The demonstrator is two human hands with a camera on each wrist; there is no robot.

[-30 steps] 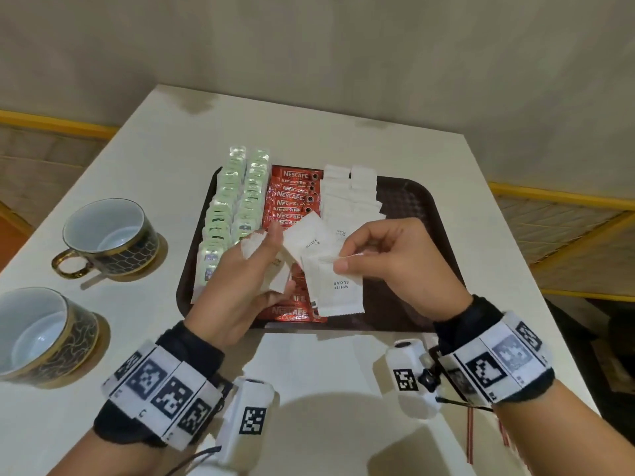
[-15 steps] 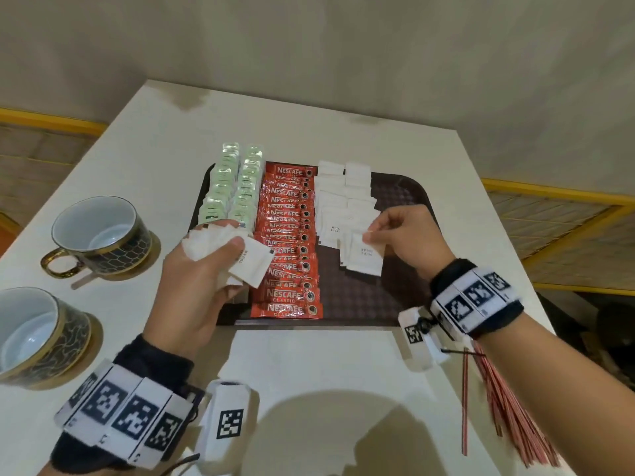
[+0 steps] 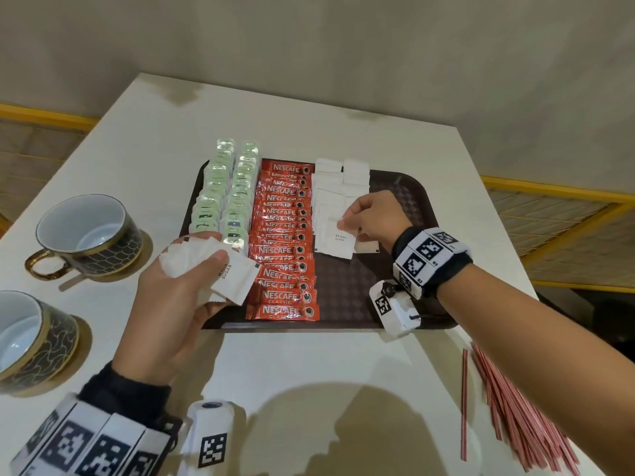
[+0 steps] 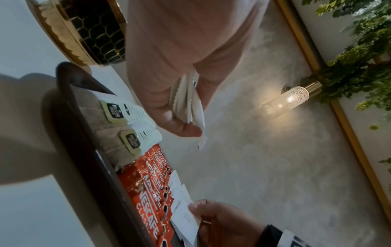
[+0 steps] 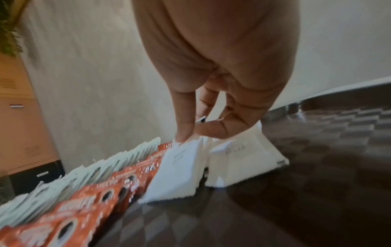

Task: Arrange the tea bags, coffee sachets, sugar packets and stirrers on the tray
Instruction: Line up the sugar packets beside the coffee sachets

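Observation:
A dark brown tray holds two rows of green tea bags, a column of red coffee sachets and two rows of white sugar packets. My right hand pinches one sugar packet by its top edge, its lower end on the tray at the near end of the left sugar row. In the right wrist view that sugar packet leans against the row. My left hand grips a fan of several sugar packets above the tray's left front corner. Red stirrers lie on the table at the right.
Two gold-rimmed dark cups stand left of the tray, one further back and one at the near left edge. The tray's right third shows bare checkered floor. The white table ends near the wall behind.
My right hand carried one sugar packet from the left hand's bundle out to the tray and lowered it onto the left sugar row. The left hand drew back left with its bundle.

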